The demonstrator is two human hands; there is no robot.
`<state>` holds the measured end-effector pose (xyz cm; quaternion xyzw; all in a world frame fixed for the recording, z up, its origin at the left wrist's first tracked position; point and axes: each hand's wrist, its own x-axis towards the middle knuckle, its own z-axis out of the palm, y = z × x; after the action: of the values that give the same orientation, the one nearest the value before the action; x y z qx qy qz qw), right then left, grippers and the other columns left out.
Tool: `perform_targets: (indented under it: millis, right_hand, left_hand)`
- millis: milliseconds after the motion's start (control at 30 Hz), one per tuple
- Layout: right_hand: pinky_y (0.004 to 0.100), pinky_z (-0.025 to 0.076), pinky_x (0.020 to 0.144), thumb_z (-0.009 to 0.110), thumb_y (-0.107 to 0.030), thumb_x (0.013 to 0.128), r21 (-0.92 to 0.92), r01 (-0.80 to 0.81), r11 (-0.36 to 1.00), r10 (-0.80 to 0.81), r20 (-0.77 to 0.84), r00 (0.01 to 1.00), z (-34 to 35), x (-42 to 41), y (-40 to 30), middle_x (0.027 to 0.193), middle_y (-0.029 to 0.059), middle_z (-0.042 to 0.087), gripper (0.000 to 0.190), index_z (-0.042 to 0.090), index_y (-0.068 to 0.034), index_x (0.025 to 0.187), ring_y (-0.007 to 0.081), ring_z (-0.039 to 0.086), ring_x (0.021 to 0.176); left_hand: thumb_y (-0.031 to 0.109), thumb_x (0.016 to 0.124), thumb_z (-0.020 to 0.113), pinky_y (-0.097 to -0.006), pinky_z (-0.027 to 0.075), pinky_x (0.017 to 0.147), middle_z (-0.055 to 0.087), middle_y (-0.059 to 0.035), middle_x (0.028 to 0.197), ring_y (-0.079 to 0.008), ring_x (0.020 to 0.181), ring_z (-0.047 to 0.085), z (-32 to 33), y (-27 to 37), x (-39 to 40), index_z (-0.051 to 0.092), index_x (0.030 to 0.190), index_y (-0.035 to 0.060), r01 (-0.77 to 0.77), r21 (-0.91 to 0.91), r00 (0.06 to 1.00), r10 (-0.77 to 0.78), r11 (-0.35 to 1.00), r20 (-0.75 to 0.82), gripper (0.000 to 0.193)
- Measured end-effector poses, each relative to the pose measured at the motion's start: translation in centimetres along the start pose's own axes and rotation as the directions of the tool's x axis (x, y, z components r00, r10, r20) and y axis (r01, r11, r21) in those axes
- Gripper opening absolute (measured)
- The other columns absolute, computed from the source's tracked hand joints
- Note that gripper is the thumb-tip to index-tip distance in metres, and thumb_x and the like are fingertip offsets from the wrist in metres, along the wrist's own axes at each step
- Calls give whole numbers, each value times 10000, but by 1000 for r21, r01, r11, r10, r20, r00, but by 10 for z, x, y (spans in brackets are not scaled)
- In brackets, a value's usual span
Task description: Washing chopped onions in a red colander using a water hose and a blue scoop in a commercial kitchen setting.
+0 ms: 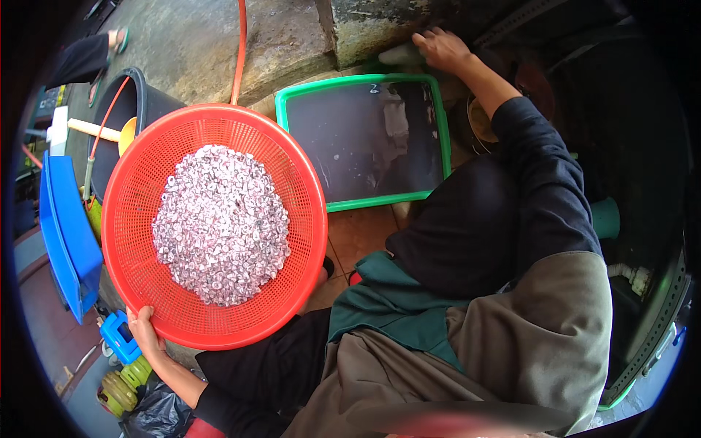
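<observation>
My left hand grips the near left rim of a round red plastic colander, its thumb over the edge. A heap of small whitish and purple ring-like pieces fills the colander's middle. At the top right, my right hand reaches beyond the far right corner of a green-rimmed rectangular tub, which holds dark liquid. Beside its fingers is a blurred pale object; whether the hand grips it cannot be told.
A dark bucket with a yellow-orange dipper stands behind the colander. A blue plastic container is at the left, above a green gas cylinder. An orange hose runs over the concrete. Another person's leg shows at upper left.
</observation>
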<state>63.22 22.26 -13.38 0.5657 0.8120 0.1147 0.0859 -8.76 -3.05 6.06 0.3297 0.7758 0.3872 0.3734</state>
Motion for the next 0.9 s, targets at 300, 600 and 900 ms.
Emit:
perform_targets:
  millis: [300,600,900]
  right_hand:
    - [425,488,866,540,-116,799,-30,20,999,-16,121,992,-13,44,-9,1153,104,518,383,501,-164,1177,325,527,1090]
    - [424,448,897,523,-492,860,599,195,776,-445,302,843,-115,18,-138,1121,201,594,531,578,-44,1140,337,569,1048]
    - [327,551,619,600,-526,789,727,-511,458,-425,684,592,-103,-26,-274,994,140,612,658,555,15,1160,200,622,879]
  left_hand:
    - [21,696,500,-309,466,829,583,-102,1095,-203,919,579,5,0,-2,457,1249,-7,-9,56,1000,10,998,-28,555]
    - [-24,698,503,-296,471,761,624,-86,994,-179,832,592,1,-2,1,521,1142,-16,-21,77,1000,23,997,-17,445]
    - [-33,696,518,-294,478,706,626,-80,929,-158,768,590,21,0,8,531,1102,-16,-72,-12,997,72,997,-27,407]
